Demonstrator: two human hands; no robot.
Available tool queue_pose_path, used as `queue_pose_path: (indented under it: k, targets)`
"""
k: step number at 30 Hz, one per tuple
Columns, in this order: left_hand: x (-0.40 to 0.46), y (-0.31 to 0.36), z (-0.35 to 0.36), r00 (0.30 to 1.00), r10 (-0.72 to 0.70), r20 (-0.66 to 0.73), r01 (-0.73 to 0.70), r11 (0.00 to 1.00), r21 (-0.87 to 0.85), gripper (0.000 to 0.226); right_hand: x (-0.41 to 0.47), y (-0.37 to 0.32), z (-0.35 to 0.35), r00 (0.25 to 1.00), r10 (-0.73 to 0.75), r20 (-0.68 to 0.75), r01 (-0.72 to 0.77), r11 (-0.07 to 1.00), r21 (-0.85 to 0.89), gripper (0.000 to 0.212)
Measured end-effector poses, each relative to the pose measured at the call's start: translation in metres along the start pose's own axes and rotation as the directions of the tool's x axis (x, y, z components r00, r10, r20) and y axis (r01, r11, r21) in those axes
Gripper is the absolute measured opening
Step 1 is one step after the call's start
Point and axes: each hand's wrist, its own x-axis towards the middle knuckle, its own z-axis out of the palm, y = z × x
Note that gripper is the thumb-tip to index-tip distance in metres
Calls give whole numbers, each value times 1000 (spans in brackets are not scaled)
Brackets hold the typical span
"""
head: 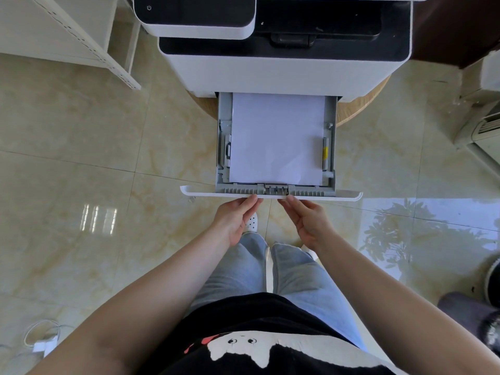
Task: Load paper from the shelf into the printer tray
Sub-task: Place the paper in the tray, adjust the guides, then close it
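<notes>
- Both forearms reach out from the person's black printed shirt and pale jeans toward twelve o'clock, ending at the pulled-out paper tray (222,147).
- Left hand (234,217) has its fingers stretched flat, loosely spread, tips touching the white front panel (270,195) of the tray just at eleven o'clock of its middle; it holds nothing.
- Right hand (308,221) mirrors it, fingers extended and together, tips against the same panel at about one o'clock of the middle; also holding nothing.
- White paper (276,139) already lies flat inside the tray, between the grey side guides, with the yellow-marked guide (325,152) just beside its right edge. A slight wrinkle shows near the sheet's lower right.
- Printer (281,71) stands at twelve o'clock on a round wooden surface (362,109); the tray juts out of its base, well clear of the body.
- Metal shelf (89,44) sits at ten o'clock, apart from the hands; I cannot see any paper left on it.
- My reading: loading is done, and closing the tray is the step in hand.
- Next move calls for an even push from both hands straight toward twelve o'clock, so the tray slides in square and does not jam or skew.
</notes>
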Motion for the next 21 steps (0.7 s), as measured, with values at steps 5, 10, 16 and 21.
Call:
queue_pose_path:
  k: [5, 10, 16, 21]
  targets:
    - [3, 4, 5, 1000, 11, -7, -11, 999, 32, 10, 0, -8, 4, 1000, -4, -8, 3, 1000, -29, 16]
    - [6, 5, 8, 999, 41, 14, -41, 999, 8, 23, 0, -12, 7, 1000, -28, 7, 27, 999, 25, 13]
    - [23, 33, 28, 997, 75, 29, -75, 997, 6, 24, 15, -36, 33, 997, -69, 29, 68, 997, 35, 11]
    - [38, 58, 49, 980, 189, 61, -191, 981, 38, 11, 35, -61, 58, 996, -92, 17, 92, 996, -20, 18]
